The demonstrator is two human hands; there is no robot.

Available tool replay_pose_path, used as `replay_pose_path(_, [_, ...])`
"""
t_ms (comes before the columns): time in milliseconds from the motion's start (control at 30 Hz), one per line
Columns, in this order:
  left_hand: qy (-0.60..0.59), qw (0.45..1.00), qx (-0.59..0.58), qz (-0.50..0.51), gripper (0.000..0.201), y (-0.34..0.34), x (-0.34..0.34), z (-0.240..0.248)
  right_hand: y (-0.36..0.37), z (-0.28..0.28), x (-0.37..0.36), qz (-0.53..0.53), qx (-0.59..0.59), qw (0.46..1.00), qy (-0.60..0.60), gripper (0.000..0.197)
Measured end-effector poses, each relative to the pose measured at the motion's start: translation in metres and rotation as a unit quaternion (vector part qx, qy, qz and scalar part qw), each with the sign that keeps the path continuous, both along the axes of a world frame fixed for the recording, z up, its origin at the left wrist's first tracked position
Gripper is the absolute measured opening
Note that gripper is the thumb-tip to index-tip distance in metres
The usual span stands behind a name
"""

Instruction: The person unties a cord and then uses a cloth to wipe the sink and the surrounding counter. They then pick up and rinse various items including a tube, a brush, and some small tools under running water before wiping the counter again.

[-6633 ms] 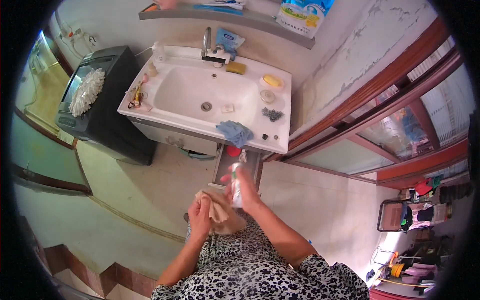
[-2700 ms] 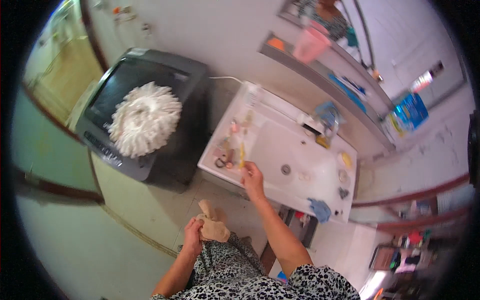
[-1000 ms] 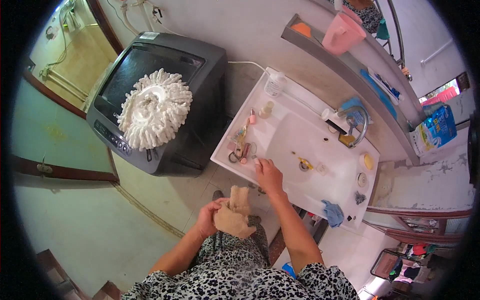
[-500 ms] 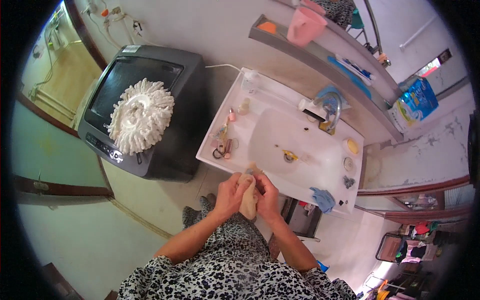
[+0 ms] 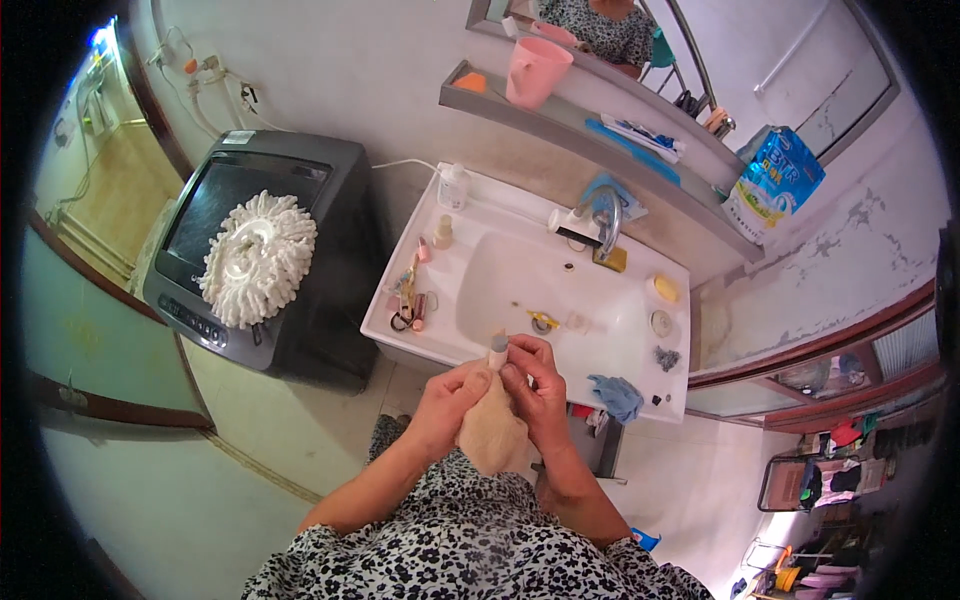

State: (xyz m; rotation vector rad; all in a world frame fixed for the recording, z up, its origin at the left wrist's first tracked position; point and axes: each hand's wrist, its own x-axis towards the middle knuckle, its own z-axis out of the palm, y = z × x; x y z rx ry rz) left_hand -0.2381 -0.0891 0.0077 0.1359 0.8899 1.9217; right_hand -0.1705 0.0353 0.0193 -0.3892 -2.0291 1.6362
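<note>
In front of the sink's near edge, my hands hold a beige cloth (image 5: 492, 437) that hangs down between them in a soft pouch shape. A small pale tube with a grey cap (image 5: 499, 346) stands up from the cloth's top, partly hidden by fingers. My left hand (image 5: 447, 408) is closed on the cloth, its thumb along the upper edge. My right hand (image 5: 537, 393) is closed too, thumb and fingers pinching around the tube and the cloth beside it. How far the tube reaches into the cloth is hidden.
Ahead is a white sink (image 5: 480, 290) with a curved faucet (image 5: 612, 215), bottles, scissors (image 5: 403, 318), yellow soap (image 5: 664, 288) and a blue cloth (image 5: 616, 397). A white mop head (image 5: 258, 260) lies on the dark washing machine (image 5: 330, 200) at left. A shelf holds a pink cup (image 5: 536, 72).
The cloth has spread wider below my hands, and the grey-capped tube shows more clearly above my fingers. The whole view has shifted, with the sink and washing machine appearing further left.
</note>
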Motion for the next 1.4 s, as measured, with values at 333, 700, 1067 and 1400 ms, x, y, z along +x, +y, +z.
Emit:
replay_pose_path(333, [0.242,0.937,-0.073,0.239,0.030,-0.015,0.013,0.034,-0.011,0.038,0.004,0.065,-0.261,0.961,0.067,0.030])
replay_pose_path(700, [0.147,0.953,0.029,0.264,0.028,-0.023,0.014,0.035,-0.016,0.043,-0.007,0.079,-0.188,0.972,0.114,0.028])
replay_pose_path(1067, [0.283,0.906,-0.043,0.310,0.023,-0.033,0.011,0.022,-0.024,0.034,-0.013,0.114,-0.240,0.957,0.119,0.034])
replay_pose_path(1400, [0.148,0.932,0.030,0.329,0.032,-0.054,-0.006,0.024,-0.016,0.041,-0.021,0.149,-0.381,0.898,0.161,0.030])
